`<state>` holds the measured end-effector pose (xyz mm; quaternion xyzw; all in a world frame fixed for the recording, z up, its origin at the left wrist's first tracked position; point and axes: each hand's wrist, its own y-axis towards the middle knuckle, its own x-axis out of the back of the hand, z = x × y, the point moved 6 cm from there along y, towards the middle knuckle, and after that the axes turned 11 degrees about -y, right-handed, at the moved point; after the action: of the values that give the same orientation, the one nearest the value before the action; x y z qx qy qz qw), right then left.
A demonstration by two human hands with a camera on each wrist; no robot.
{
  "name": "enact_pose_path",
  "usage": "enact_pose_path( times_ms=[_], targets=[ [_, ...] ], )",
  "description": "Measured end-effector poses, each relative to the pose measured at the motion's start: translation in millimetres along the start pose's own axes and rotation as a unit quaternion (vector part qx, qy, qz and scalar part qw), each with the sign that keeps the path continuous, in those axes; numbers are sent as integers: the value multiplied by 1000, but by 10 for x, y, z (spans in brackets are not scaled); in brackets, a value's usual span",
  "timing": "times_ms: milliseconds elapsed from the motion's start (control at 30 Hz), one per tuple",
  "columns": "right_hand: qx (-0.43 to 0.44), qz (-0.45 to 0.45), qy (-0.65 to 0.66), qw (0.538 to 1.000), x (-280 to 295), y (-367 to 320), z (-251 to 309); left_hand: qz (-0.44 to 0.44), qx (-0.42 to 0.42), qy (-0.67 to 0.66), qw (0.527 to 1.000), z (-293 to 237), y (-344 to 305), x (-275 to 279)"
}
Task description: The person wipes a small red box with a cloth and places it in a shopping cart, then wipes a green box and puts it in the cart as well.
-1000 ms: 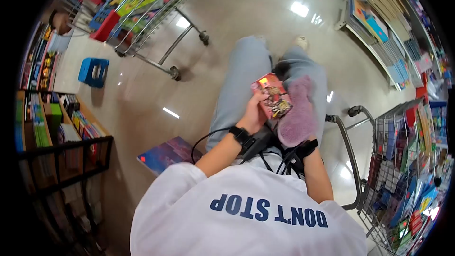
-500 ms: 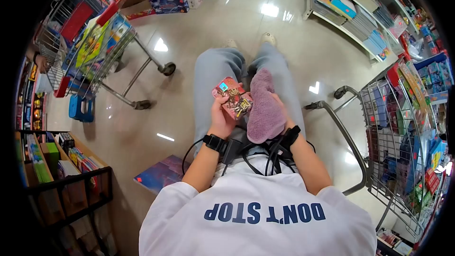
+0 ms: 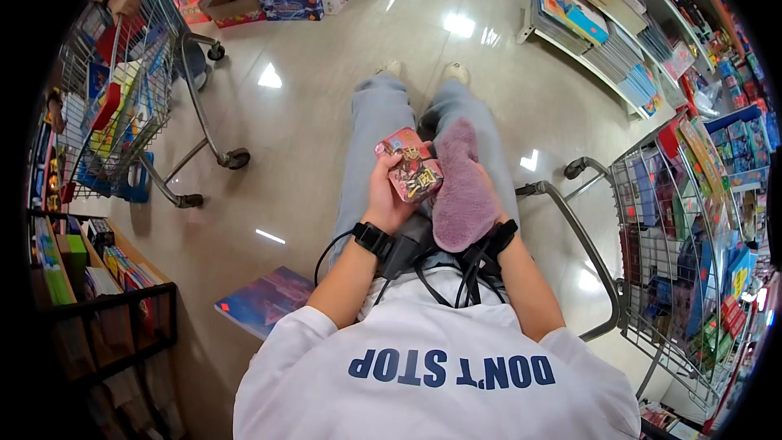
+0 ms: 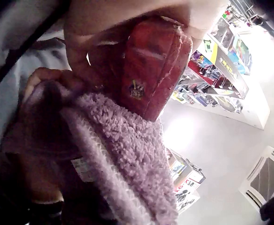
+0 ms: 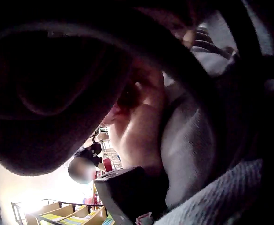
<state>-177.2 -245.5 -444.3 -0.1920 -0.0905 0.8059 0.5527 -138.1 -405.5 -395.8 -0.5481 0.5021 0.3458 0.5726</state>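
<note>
A small red tin with printed pictures point(image 3: 414, 171) is gripped by the left hand point(image 3: 388, 200), its thumb on the near face. Beside it, the right hand point(image 3: 495, 198) holds a fluffy purple cloth item point(image 3: 464, 200), which covers most of that hand. The tin's right edge meets the cloth above the lap. In the left wrist view the red tin point(image 4: 151, 70) stands over the purple pile point(image 4: 132, 140), and fingertips point(image 4: 48, 76) curl at the cloth's edge. The right wrist view is dark, with the cloth point(image 5: 38, 140) across its left side.
A blue-purple flat item point(image 3: 269, 300) lies on the floor at left. Wooden bookracks point(image 3: 122, 277) stand beyond it. A loaded cart point(image 3: 692, 236) is at right, and another cart point(image 3: 122, 106) with a person's hands on it at upper left. Shelves of books point(image 3: 603, 41) stand at upper right.
Both hands appear further left in view than a second ago, with the tin and cloth still held. The tin's face has turned slightly. The upper-left cart has shifted left.
</note>
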Motion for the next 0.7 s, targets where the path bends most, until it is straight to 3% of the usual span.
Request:
enact_pose_path(
  times_ms=[67,133,167,233,333,533,600,700],
  targets=[
    [-26,15,43,999,-73,-62,59,10,-2,-11,1000,8,-11,-67],
    [-102,52,174,978,-402,-364,398,22,4,-31,999,17,-7,-105],
    [-113,50,167,978,-461,-429,447,60,53,-58,995,34,32,-66],
    [-127,47,153,979,-531,-518,503,50,51,-48,996,14,38,18],
    [-164,-27,127,978,-396,-534,422,37,49,-26,998,36,25,-17],
    [-83,28,100,991,-398,-485,468,-18,30,-27,999,44,206,297],
    [-88,38,54,994,-427,-424,389,-26,60,-62,996,-32,234,328],
    [-103,64,-1,993,-529,-320,361,-33,25,-64,997,-193,159,227]
  ],
)
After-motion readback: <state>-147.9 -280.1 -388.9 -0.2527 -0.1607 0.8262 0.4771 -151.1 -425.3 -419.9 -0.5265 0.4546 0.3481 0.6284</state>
